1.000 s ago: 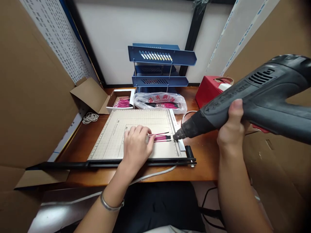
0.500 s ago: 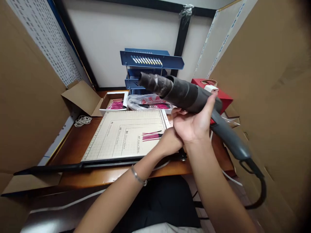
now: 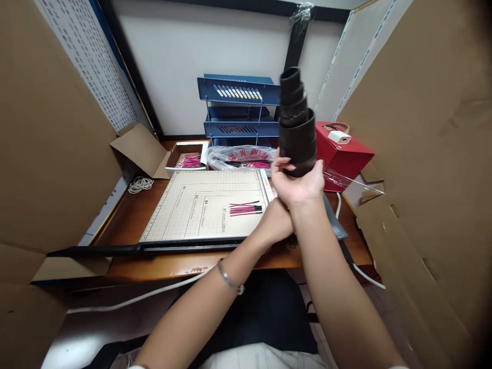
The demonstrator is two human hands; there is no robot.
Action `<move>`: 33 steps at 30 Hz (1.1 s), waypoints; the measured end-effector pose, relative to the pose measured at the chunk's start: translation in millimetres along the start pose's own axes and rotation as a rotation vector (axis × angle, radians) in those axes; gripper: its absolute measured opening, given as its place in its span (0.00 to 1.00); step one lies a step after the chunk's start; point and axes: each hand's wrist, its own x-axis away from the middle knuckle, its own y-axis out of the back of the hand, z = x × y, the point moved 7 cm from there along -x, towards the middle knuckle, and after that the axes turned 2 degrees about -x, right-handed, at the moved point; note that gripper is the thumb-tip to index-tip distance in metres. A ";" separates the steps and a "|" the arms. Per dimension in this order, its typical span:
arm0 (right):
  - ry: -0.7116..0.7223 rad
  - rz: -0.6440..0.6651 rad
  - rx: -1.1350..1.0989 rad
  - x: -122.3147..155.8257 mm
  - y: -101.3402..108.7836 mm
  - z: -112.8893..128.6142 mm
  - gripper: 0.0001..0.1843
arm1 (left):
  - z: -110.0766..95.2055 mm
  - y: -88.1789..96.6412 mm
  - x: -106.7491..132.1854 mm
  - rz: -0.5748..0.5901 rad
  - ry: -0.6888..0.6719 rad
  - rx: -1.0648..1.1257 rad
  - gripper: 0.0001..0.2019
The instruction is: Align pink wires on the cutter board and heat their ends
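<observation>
My right hand [image 3: 298, 187] is turned palm up and grips a dark heat gun [image 3: 298, 138] by the barrel. The stepped nozzle points up and away from me; part of the grey handle shows behind my right wrist. My left hand [image 3: 275, 223] is closed and crosses against that wrist, its fingertips hidden. Just left of it, a small bundle of thin pink strips with black ends [image 3: 246, 209] lies on the cream board of a paper cutter [image 3: 192, 205].
Behind the cutter stand an open box [image 3: 184, 148] and a plastic bag [image 3: 219, 156], both with more pink strips. Blue letter trays [image 3: 238, 95] rise behind. A red box [image 3: 344, 154] carries a white charger [image 3: 339, 137]. Coiled white cord [image 3: 140, 184] lies left. Cardboard walls flank both sides.
The heat gun has swung from pointing left to pointing up and away, its handle now mostly behind my right arm. Both hands stay crossed at about the same place.
</observation>
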 end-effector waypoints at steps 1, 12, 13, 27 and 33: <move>-0.001 -0.004 -0.010 -5.0 2.5 6.6 0.31 | -0.4 11.0 13.3 -0.002 0.019 -0.062 0.07; 0.069 -0.016 0.069 -47.3 30.1 41.1 0.36 | -0.9 115.3 50.4 -0.024 -0.020 -1.250 0.22; 0.066 -0.027 0.070 -48.4 32.1 40.6 0.36 | 2.6 114.9 48.1 0.011 0.005 -1.275 0.21; 0.092 -0.068 0.126 -56.1 36.2 61.8 0.30 | -5.6 99.2 49.0 -0.004 0.285 -1.287 0.11; 0.071 -0.075 0.115 -54.8 40.3 64.9 0.34 | -4.5 97.1 55.0 -0.061 0.309 -1.315 0.11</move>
